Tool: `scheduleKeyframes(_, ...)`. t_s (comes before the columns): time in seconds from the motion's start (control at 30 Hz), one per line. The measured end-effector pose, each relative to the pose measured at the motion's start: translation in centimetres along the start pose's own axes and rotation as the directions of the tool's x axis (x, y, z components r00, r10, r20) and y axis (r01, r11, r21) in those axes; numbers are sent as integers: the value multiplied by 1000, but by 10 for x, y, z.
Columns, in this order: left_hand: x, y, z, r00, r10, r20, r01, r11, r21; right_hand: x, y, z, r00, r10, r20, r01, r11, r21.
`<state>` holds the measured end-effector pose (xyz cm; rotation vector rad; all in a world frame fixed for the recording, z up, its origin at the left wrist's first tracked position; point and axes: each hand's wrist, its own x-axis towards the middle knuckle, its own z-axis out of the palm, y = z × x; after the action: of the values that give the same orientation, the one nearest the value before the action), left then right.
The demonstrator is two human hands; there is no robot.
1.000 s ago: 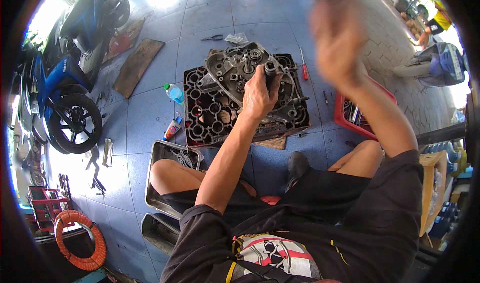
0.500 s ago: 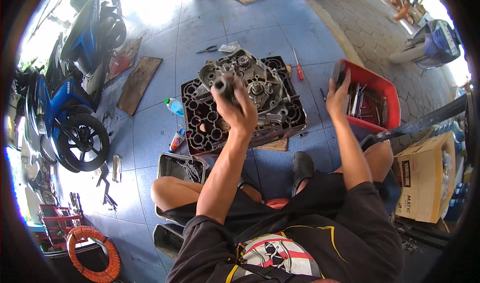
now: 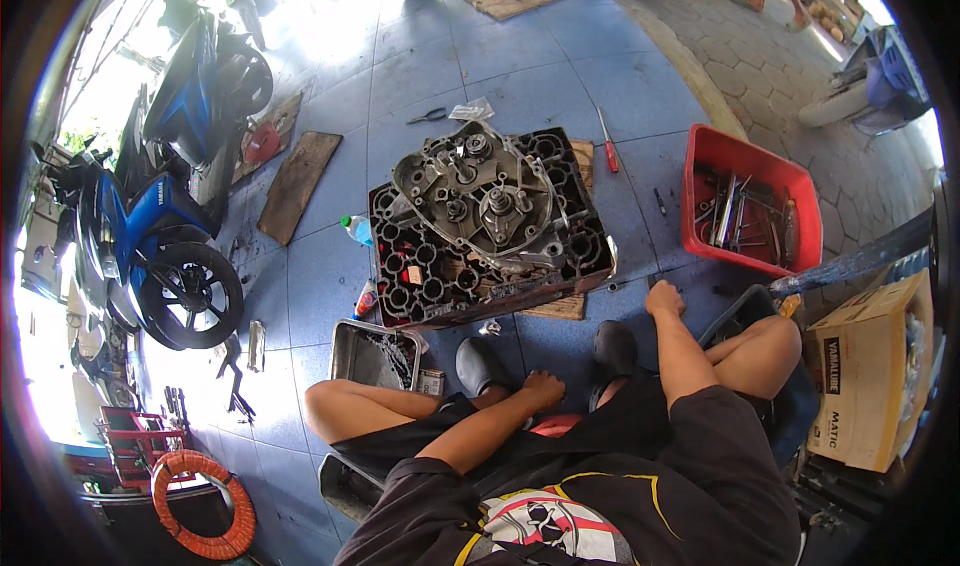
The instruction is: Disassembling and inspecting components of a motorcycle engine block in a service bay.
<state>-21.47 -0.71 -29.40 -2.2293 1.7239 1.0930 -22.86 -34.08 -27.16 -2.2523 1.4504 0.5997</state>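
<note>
My left hand (image 3: 543, 391) is low between my shoes, its fingers curled in; whatever it holds, if anything, is hidden. Down near the floor to the right, my right hand (image 3: 665, 301) is closed, with a small dark edge showing at its fingertips that I cannot make out. Ahead of both hands lies an opened engine crankcase (image 3: 478, 194), shafts and bearings facing up. It rests on a red crate with a dark honeycomb top (image 3: 420, 301). Neither hand touches the crankcase.
A red bin (image 3: 752, 263) of hand tools stands to the right, near a red-handled screwdriver (image 3: 610, 151). Pliers (image 3: 428, 116) lie beyond the crate. A metal tray (image 3: 345, 361) sits by my left knee, a cardboard box (image 3: 865, 376) at right. Motorcycles (image 3: 180, 276) stand left.
My left hand has dropped from above the crankcase, where it held a dark cylindrical piece, to between my shoes. My right hand, which held a dark object by the bin, has come down toward the floor.
</note>
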Motion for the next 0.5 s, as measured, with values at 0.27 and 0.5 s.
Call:
scheduleKeyframes(0.27,-149,-4,-338,925,-82,-372,-68,925,-374,-45,-117,-87,773,14,-634,540,509,670)
scheduleKeyframes(0.5,-82,-116,-397,11,-444,-896,-208,875,-437,-95,-185,-82,864,-171,-473,486,43,873)
